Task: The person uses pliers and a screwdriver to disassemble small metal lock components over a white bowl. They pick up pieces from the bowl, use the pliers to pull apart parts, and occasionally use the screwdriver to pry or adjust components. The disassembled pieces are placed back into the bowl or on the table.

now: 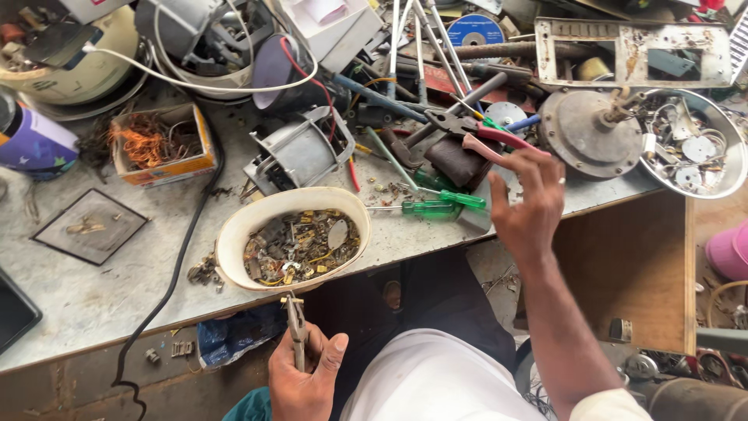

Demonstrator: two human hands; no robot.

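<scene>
The left hand (pixel 306 382), low at the bench (pixel 93 300) edge, is closed around the handles of small metal pliers (pixel 296 321) whose tips point up to the rim of a cream oval plastic bowl (pixel 234 238) filled with brass and steel scrap parts. The right hand (pixel 530 204), fingers spread and curled, reaches over the bench toward pink-handled pliers (pixel 487 139), its fingertips at their handles. Nearby lie green-handled screwdrivers (pixel 436 204), a grey motor housing (pixel 300 152), an orange cardboard box of copper wire (pixel 160 144) and a steel bowl of small metal parts (pixel 728 175).
</scene>
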